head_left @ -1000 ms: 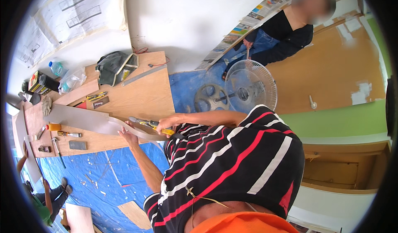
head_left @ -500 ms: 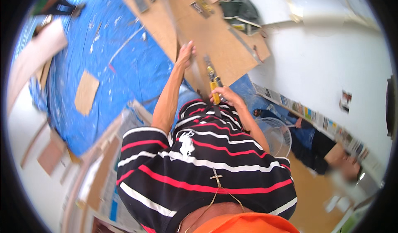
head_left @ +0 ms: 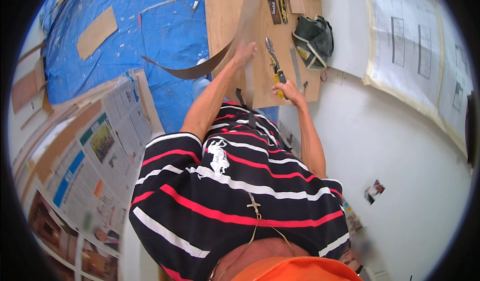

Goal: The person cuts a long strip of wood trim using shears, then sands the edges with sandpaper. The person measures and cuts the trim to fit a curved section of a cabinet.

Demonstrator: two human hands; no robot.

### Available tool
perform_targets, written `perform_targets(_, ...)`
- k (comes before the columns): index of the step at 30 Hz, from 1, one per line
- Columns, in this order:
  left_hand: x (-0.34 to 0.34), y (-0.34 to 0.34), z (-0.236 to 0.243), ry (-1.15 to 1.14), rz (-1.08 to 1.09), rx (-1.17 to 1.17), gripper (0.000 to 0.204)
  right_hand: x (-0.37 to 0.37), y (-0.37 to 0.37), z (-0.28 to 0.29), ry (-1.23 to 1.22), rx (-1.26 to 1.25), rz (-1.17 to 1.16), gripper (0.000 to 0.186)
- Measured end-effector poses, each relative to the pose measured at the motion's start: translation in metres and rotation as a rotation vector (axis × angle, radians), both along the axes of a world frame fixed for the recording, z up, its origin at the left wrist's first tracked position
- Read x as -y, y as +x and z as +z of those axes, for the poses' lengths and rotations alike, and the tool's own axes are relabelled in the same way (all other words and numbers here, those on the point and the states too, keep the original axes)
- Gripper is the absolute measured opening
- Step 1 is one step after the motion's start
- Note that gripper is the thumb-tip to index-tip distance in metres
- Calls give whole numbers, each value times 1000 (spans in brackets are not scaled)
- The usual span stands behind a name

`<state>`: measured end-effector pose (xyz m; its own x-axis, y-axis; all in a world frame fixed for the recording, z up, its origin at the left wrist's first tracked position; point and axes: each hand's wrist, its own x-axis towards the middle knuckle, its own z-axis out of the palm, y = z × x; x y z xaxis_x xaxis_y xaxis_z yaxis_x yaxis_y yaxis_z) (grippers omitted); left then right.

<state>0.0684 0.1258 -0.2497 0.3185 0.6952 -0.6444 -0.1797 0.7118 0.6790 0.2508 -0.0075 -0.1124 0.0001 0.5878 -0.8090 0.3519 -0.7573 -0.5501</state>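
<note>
My left hand is closed on a long, thin grey-brown strip, blurred along part of its length, above the wooden board. A darker curved strip bends away to the left from beside this hand, over the blue sheet; whether both are one piece I cannot tell. In my right hand is a pair of tin snips with yellow and black handles. Their blades point away from me, to the right of the strip and apart from it. Whether the jaws are parted is hard to see.
On the board lie a yellow utility knife, a dark flat pack, a grey metal strip and a dark green bag. Blue sheeting covers the floor at left. A newspaper-covered panel stands near left; a white wall rises at right.
My view has turned, so the wall and newspaper panel show more. The snips have moved forward, away from my body. The curved strip now shows at left of my left hand.
</note>
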Motion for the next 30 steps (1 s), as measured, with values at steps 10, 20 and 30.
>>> perform_targets(10,14,45,-16,-50,-18,-76,19,-98,121,-11,28,518,589,61)
perform_targets(20,16,38,-28,-145,-77,-85,64,-164,100,17,-4,643,847,63)
perform_targets(30,11,21,-18,-120,-160,19,76,-184,110,2,-12,598,876,61)
